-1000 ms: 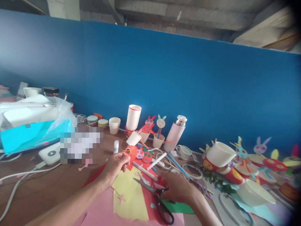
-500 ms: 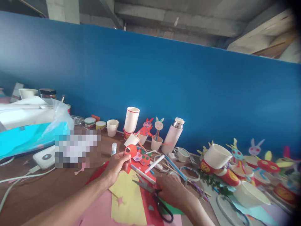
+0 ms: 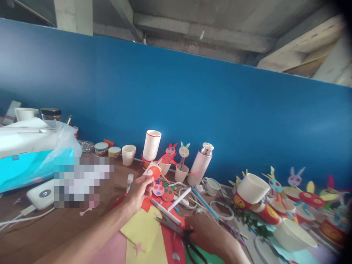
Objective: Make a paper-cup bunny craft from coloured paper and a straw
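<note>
Person, two arms in view. Left hand bare, slim fingers. Left forearm bare to frame edge, long, narrow at wrist, widening. Right hand bare, rounded back, fingers mostly hidden. Right forearm bare, short stretch visible. Skin detail soft.

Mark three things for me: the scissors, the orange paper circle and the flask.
Scissors [image 3: 176,228]: head view, on the blades near the pivot.
Orange paper circle [image 3: 156,171]: head view, on the orange paper beside its pale patch.
Flask [image 3: 200,165]: head view, on the middle of its pale body.
</note>
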A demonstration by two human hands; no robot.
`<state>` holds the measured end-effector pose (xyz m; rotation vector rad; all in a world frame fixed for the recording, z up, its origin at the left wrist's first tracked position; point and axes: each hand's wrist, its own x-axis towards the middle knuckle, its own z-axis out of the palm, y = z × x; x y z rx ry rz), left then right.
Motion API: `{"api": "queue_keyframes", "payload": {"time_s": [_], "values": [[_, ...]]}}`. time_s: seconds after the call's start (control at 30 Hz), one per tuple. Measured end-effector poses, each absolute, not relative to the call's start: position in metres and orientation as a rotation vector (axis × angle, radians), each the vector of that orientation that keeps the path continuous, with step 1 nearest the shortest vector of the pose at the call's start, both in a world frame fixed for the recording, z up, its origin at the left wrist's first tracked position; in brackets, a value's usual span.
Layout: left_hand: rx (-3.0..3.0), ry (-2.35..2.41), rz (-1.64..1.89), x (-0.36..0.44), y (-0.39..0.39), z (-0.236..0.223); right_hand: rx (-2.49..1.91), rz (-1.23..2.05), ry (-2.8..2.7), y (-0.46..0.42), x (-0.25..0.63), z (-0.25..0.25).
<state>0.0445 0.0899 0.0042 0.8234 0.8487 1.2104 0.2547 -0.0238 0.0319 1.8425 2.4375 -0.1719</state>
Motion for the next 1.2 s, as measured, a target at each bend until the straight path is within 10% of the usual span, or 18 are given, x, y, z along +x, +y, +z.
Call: {"api": "queue_keyframes", "payload": {"time_s": [0.37,0.53,1.2], "values": [[0.721,0.845,1.176,0.047,0.079,-0.001,2.273,-1.881,2.588,-0.003,0.3,0.041],[0.674,0.823,1.14,0.049,0.069,0.002,1.701,-2.806,2.365,-0.005,0.258,0.032],[0.541,0.775,1.117,0.064,0.038,0.017,2.046,-1.904,2.835,-0.025,0.191,-0.005]]}}
